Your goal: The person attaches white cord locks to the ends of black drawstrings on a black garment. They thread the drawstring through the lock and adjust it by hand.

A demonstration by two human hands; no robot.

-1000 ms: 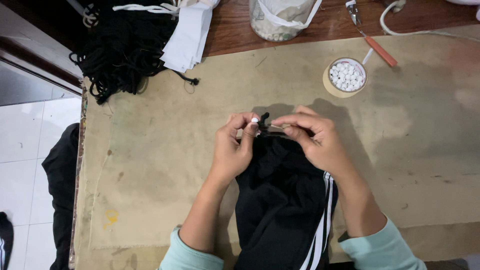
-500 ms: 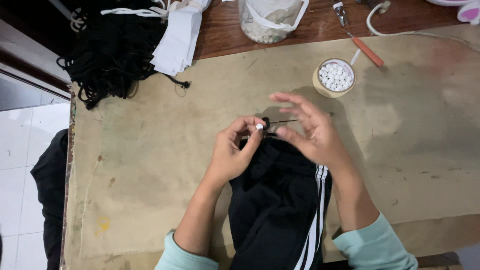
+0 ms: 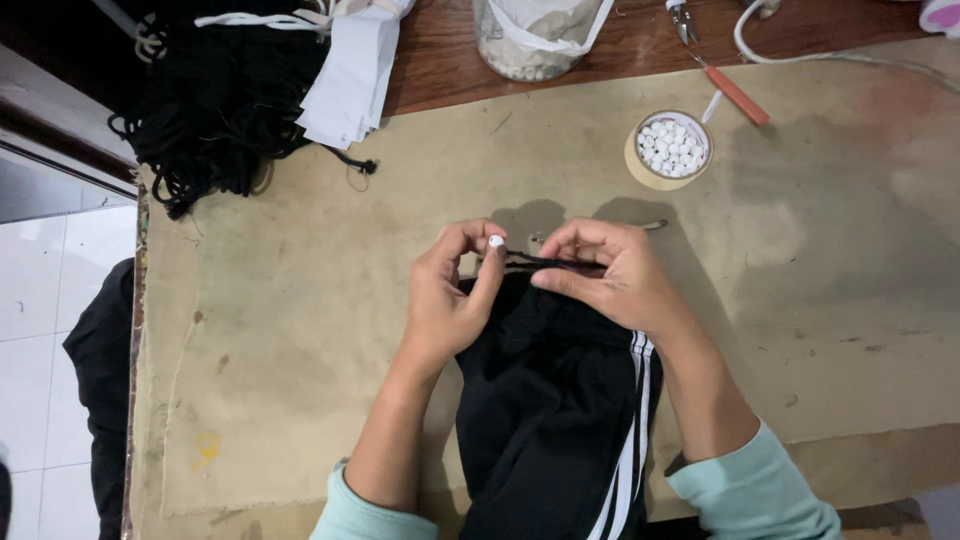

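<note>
Worn tan work table (image 3: 300,330), heap of black cords (image 3: 215,95) at the far left corner, small round cup of white beads (image 3: 670,148) toward the far right. Black garment with white stripes (image 3: 545,420) lying at the near edge. Left hand (image 3: 445,300) pinching a small white bead (image 3: 495,241) between thumb and forefinger. Right hand (image 3: 610,275) gripping the black drawstring (image 3: 555,263) just beside it. Half a second back, right fingers spread and lifted; now closed low on the cord, hands a little further apart, cord drawn straight between them. Judging by that, bead likely seated on the string.
</note>
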